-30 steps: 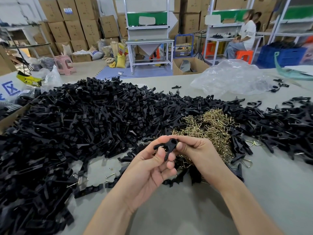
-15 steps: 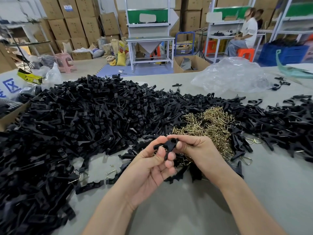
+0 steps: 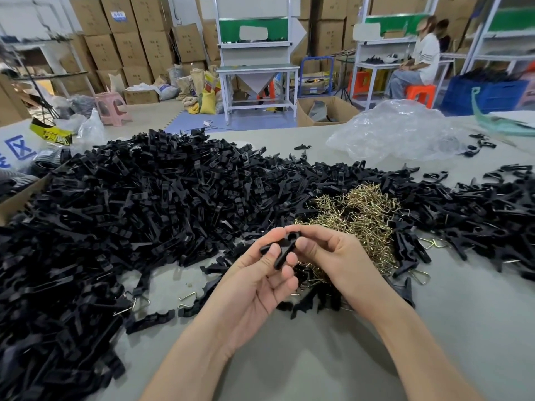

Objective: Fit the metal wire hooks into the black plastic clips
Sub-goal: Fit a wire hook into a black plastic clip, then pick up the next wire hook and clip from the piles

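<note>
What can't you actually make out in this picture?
- Head view: whether a wire hook sits in the held clip; fingers cover it.
- Left hand and right hand hide the table beneath.
- Plastic bag: contents too blurred.
</note>
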The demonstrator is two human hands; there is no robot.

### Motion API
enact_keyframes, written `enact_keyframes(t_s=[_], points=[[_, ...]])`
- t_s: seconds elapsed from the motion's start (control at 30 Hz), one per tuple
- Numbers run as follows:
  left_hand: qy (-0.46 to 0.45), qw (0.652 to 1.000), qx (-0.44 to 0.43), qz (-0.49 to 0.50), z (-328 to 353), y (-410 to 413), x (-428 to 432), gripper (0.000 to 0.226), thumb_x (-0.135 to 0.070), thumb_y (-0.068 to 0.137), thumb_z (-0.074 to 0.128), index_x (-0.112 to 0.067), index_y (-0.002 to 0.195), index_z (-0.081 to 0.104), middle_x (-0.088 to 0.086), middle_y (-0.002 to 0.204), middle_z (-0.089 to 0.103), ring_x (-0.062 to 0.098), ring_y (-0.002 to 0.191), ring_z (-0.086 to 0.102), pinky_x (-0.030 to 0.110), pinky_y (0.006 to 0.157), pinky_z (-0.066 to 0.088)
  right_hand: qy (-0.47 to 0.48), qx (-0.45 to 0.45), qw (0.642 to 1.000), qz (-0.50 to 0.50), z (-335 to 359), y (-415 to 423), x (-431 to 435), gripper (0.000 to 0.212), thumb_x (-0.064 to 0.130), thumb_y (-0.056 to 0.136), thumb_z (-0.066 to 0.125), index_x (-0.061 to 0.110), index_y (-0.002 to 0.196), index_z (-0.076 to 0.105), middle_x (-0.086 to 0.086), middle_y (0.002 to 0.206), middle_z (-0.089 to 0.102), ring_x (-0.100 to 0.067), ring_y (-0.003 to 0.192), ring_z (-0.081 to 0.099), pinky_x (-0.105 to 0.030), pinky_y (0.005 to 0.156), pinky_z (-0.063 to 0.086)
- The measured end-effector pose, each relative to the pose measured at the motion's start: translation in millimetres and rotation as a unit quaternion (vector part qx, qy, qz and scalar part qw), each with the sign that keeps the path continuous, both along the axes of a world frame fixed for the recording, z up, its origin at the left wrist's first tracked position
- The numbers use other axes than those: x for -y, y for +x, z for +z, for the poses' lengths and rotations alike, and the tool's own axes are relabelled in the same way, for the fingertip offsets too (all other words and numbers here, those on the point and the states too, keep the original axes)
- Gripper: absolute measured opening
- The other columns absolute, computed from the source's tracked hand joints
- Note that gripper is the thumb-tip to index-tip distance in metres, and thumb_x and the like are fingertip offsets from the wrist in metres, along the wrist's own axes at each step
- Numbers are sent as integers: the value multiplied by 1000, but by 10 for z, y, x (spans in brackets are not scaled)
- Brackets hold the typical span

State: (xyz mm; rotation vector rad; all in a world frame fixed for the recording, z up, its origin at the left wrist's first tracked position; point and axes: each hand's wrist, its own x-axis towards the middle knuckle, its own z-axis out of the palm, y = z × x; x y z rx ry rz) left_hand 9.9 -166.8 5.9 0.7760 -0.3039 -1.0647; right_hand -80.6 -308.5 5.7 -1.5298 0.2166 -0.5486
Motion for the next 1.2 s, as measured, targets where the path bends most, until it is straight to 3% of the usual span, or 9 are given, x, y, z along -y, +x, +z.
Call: enact_keyframes(t_s=[0.17,0.37,0.57,0.63,0.73,0.8,0.9,1.03,1.2], points=[[12,1000,21,19,-1,26,-3,34,-22,89,62,-16,121,72,12,86,71,11,58,66,26,57,60,-11,-2,1000,12,15,-14,-36,25,10,92,70,22,114,73,6,100,79,-6,98,73,-13,83,52],[58,995,46,59,-1,7,-24,44,-39,87,57,-15,123,65,7,84,72,11,58,65,26,58,60,54,56,990,-120,21,-195,47,24,22,88,74,20,113,73,0,98,78,-17,96,74,-23,87,57],[68,993,43,88,-11,-18,11,40,-35,82,58,-15,115,67,3,76,68,10,52,62,23,55,59,275,274,879,-276,733,-842,1084,41,29,83,73,4,114,64,-10,117,72,-13,96,74,-25,82,60],[73,992,47,94,-10,-35,40,35,-34,85,58,-15,112,68,2,74,68,10,51,62,23,54,59,305,252,866,-305,913,-1010,1344,43,31,93,68,0,121,56,-15,121,67,-15,97,72,-24,81,58],[85,979,128,136,-51,-50,37,26,-28,98,52,-12,111,68,3,74,68,13,53,61,25,55,59,257,137,912,-289,844,-1026,1272,32,18,101,60,4,129,54,-12,116,68,-22,104,68,-26,82,57],[115,925,299,205,-112,-69,-26,20,-27,100,54,-19,108,70,2,76,69,17,60,64,30,61,59,152,67,942,-291,679,-911,973,24,12,101,57,11,125,59,-2,105,75,-19,97,72,-24,77,58],[209,738,578,279,-206,-68,-114,14,-29,100,54,-37,103,66,-6,81,69,11,71,61,29,65,50,-70,-10,952,-297,407,-596,412,28,18,103,53,28,129,58,17,101,73,-10,77,67,-25,64,57],[366,539,710,268,-280,-17,-130,31,-24,96,60,-19,126,64,3,121,63,27,112,55,45,99,42,-405,-104,868,-267,11,-151,-130,37,24,103,49,29,139,54,12,124,66,-5,114,58,-28,103,44],[456,481,701,262,-343,148,-124,45,-35,99,53,-21,141,54,14,152,43,35,139,41,49,115,28,-490,-154,820,-251,-306,6,-211,30,29,102,52,28,129,66,9,135,62,-12,131,49,-32,117,27]])
